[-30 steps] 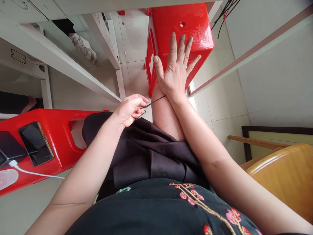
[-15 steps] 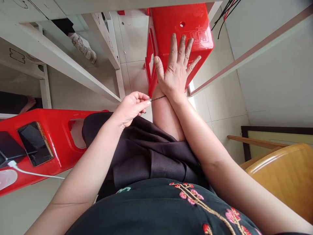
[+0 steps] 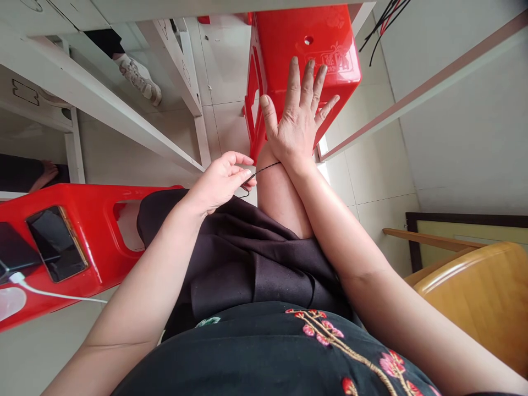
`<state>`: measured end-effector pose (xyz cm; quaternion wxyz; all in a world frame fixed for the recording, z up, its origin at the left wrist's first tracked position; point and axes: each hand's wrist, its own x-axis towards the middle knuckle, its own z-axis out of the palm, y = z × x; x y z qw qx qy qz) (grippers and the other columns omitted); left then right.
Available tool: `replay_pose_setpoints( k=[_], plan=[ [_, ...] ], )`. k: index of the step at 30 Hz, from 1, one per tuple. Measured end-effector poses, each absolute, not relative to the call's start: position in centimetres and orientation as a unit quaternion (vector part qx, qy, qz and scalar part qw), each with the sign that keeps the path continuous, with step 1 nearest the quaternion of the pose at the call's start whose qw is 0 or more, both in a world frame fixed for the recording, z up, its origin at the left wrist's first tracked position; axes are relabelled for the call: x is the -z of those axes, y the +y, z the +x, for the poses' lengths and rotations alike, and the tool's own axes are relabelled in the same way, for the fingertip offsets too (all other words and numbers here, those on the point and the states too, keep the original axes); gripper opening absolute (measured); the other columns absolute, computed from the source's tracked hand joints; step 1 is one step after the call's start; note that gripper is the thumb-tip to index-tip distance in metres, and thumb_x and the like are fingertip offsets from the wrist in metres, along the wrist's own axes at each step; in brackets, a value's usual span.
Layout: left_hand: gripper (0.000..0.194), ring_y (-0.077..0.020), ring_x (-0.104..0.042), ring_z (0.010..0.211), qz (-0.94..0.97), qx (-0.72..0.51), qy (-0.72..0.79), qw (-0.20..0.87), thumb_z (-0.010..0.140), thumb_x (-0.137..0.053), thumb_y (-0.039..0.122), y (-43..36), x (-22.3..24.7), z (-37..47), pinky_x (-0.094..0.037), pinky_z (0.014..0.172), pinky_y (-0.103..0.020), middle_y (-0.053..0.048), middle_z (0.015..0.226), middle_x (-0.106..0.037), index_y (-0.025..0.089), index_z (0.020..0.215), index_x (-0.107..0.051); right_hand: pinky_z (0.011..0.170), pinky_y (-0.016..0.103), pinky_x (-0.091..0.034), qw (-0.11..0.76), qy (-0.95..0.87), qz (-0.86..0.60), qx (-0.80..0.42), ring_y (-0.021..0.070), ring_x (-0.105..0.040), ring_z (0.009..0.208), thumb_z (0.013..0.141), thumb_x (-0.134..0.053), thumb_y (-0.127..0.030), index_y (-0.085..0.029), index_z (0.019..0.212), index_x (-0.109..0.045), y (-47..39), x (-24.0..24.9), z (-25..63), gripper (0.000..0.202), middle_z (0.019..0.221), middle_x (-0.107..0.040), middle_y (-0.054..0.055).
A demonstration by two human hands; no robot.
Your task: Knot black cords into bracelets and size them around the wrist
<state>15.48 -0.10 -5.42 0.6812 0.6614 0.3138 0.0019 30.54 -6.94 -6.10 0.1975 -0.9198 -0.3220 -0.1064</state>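
Observation:
A thin black braided cord (image 3: 267, 166) runs from the fingers of my left hand (image 3: 225, 180) to the underside of my right wrist. The thumb and fingers of my left hand are closed on the cord, and a small loop of it hangs just below them. My right hand (image 3: 296, 124) lies palm down with its fingers spread, the wrist resting across my bare knee (image 3: 277, 192). Where the cord goes beneath the wrist is hidden. Beyond my right fingertips stands a red plastic stool (image 3: 289, 33).
On the left, another red stool (image 3: 103, 236) carries a phone (image 3: 56, 243), a black object (image 3: 16, 250) and a white cable (image 3: 61, 296). White table legs (image 3: 124, 121) flank me. A wooden chair (image 3: 482, 297) stands at right. Black and red cords (image 3: 385, 25) hang top right. Another person's shoe (image 3: 140, 80) shows upper left.
The cord has gone from taut to slightly slack and curved, and a loop now shows under my left fingers. My left index finger has lifted a little. My right hand stays almost still.

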Motion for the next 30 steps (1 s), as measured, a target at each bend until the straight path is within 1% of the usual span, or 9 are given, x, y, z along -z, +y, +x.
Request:
replay_pose_setpoints(
  k=[3, 6, 9, 12, 15, 19, 22, 26, 30],
  plan=[
    [0.012, -0.0108, -0.061, 0.065, 0.637, 0.004, 0.295, 0.712, 0.084, -0.057, 0.021, -0.4, 4.6, 15.6, -0.048, 0.065, -0.023, 0.000, 0.068, -0.062, 0.016, 0.095, -0.056, 0.111, 0.062, -0.008, 0.204, -0.320, -0.920, 0.096, 0.0321, -0.013, 0.143, 0.093, -0.027, -0.057, -0.013, 0.146, -0.024, -7.0, 6.1, 30.5, 0.069, 0.154, -0.021, 0.015],
    [0.018, -0.0105, -0.060, 0.061, 0.634, 0.016, 0.280, 0.721, 0.077, -0.065, 0.020, -0.7, 4.2, 15.7, -0.048, 0.064, -0.023, 0.001, 0.066, -0.061, 0.015, 0.091, -0.056, 0.111, 0.060, -0.007, 0.202, -0.314, -0.924, 0.082, 0.0304, -0.012, 0.144, 0.092, -0.026, -0.057, -0.015, 0.147, -0.022, -7.0, 6.0, 30.5, 0.069, 0.155, -0.020, 0.012],
    [0.025, -0.0114, -0.061, 0.061, 0.665, 0.027, 0.274, 0.695, 0.071, -0.069, 0.015, -0.7, 4.3, 15.6, -0.047, 0.064, -0.024, 0.001, 0.065, -0.062, 0.016, 0.091, -0.055, 0.112, 0.059, -0.006, 0.197, -0.309, -0.927, 0.073, 0.0288, -0.010, 0.144, 0.091, -0.023, -0.058, -0.018, 0.147, -0.021, -7.0, 5.9, 30.5, 0.069, 0.155, -0.018, 0.010],
    [0.026, -0.0132, -0.064, 0.067, 0.688, 0.024, 0.275, 0.671, 0.076, -0.064, 0.016, -0.6, 4.8, 15.5, -0.045, 0.065, -0.023, 0.000, 0.069, -0.066, 0.018, 0.099, -0.053, 0.112, 0.059, -0.005, 0.191, -0.297, -0.934, 0.058, 0.0258, -0.007, 0.145, 0.090, -0.019, -0.060, -0.023, 0.148, -0.018, -7.1, 5.8, 30.5, 0.068, 0.156, -0.015, 0.005],
    [0.024, -0.0124, -0.063, 0.072, 0.707, 0.012, 0.265, 0.656, 0.081, -0.054, 0.015, -0.7, 4.9, 15.5, -0.043, 0.064, -0.021, 0.000, 0.070, -0.064, 0.019, 0.105, -0.050, 0.113, 0.059, -0.003, 0.193, -0.292, -0.936, 0.046, 0.0242, -0.005, 0.145, 0.089, -0.018, -0.061, -0.025, 0.148, -0.017, -7.1, 5.7, 30.6, 0.069, 0.156, -0.014, 0.003],
    [0.017, -0.0092, -0.053, 0.061, 0.664, 0.015, 0.290, 0.689, 0.083, -0.047, 0.015, -1.1, 4.7, 15.9, -0.042, 0.059, -0.020, 0.003, 0.066, -0.055, 0.019, 0.099, -0.051, 0.113, 0.058, -0.004, 0.198, -0.299, -0.932, 0.051, 0.0270, -0.007, 0.145, 0.090, -0.020, -0.059, -0.020, 0.148, -0.019, -7.1, 5.7, 30.6, 0.070, 0.156, -0.015, 0.007],
    [0.014, -0.0075, -0.046, 0.054, 0.637, 0.030, 0.327, 0.697, 0.079, -0.053, 0.016, -1.3, 4.7, 16.0, -0.036, 0.049, -0.018, 0.002, 0.066, -0.055, 0.018, 0.092, -0.055, 0.113, 0.059, -0.004, 0.196, -0.301, -0.932, 0.053, 0.0277, -0.007, 0.144, 0.091, -0.020, -0.059, -0.019, 0.148, -0.019, -7.2, 5.7, 30.7, 0.069, 0.156, -0.015, 0.008],
    [0.011, -0.0062, -0.044, 0.051, 0.646, -0.012, 0.334, 0.687, 0.070, -0.064, 0.014, -1.1, 5.0, 16.0, -0.033, 0.046, -0.018, 0.002, 0.065, -0.053, 0.016, 0.078, -0.058, 0.112, 0.059, -0.006, 0.187, -0.301, -0.933, 0.053, 0.0284, -0.008, 0.144, 0.091, -0.019, -0.059, -0.019, 0.148, -0.019, -7.2, 5.9, 30.7, 0.069, 0.156, -0.016, 0.008],
    [0.016, -0.0078, -0.050, 0.056, 0.626, -0.062, 0.341, 0.698, 0.067, -0.068, 0.012, -0.7, 5.2, 16.1, -0.037, 0.048, -0.018, 0.002, 0.066, -0.055, 0.016, 0.079, -0.059, 0.113, 0.059, -0.005, 0.173, -0.300, -0.936, 0.057, 0.0272, -0.008, 0.144, 0.091, -0.017, -0.059, -0.021, 0.148, -0.019, -7.0, 5.9, 30.6, 0.068, 0.156, -0.016, 0.006]
  ],
)
